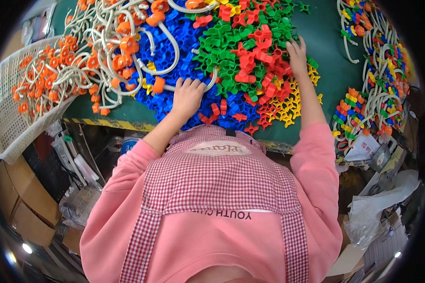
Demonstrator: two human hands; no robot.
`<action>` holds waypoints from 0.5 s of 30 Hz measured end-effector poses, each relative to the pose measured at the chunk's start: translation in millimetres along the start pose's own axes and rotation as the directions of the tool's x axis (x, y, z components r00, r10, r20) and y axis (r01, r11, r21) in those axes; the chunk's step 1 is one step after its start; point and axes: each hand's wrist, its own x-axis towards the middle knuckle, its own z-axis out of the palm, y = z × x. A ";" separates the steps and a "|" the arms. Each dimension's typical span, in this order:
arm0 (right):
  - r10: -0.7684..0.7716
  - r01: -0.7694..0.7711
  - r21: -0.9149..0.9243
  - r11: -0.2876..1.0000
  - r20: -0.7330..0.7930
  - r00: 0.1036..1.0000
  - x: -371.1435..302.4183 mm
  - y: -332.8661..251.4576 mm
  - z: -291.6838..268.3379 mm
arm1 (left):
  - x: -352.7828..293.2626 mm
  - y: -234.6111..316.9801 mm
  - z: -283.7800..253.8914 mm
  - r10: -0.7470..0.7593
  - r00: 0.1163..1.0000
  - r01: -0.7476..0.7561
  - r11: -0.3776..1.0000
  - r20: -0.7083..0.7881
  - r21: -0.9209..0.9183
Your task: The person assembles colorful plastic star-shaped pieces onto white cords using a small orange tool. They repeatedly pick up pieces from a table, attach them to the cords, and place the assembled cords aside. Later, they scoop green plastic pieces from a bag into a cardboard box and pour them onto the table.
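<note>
While left hand (pixel 188 96) lies flat on blue pieces (pixel 184 42) | right hand (pixel 297 54) spread, fingertips on red pieces (pixel 259 56)

the little blue pieces (pixel 184 35), green pieces (pixel 226 61), red pieces (pixel 257 56) and yellow pieces (pixel 293 101) are looking like smooth, shiny plastic. the orange caps (pixel 127 45) are shining too, sitting on pale tubes (pixel 172 47) of smooth bendy plastic. the bench (pixel 328 52) is wearing a dull green cover. the white basket (pixel 7 118) is looking like hard plastic mesh. the pink sleeve (pixel 316 155) is looking like soft cloth, and the checked apron (pixel 217 181) like thin woven cloth.
</note>
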 end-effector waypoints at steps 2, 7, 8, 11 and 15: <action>-0.052 0.048 0.058 0.997 0.067 0.996 -29.5 -36.7 -18.5 | -2.4 -7.7 -11.0 0.011 1.000 -0.010 0.997 0.015 -0.072; -0.133 0.144 -0.093 0.985 0.111 0.985 -106.6 -38.9 -22.5 | -15.7 -1.3 -70.1 -0.136 0.970 0.057 0.935 -0.204 -0.350; -0.093 0.094 0.001 0.996 0.170 0.981 -115.6 -45.7 -20.8 | -17.5 -1.3 -74.8 0.035 0.946 -0.147 0.932 -0.323 -0.331; -0.108 0.125 -0.147 0.981 0.115 0.987 -140.7 -68.0 -9.3 | -22.5 3.0 -71.9 0.366 0.865 -0.419 0.903 -0.344 -0.093; -0.122 0.095 -0.147 0.985 -0.183 0.976 -182.4 -90.1 16.4 | -26.9 -11.4 -32.5 0.249 0.954 -0.249 0.968 -0.164 0.019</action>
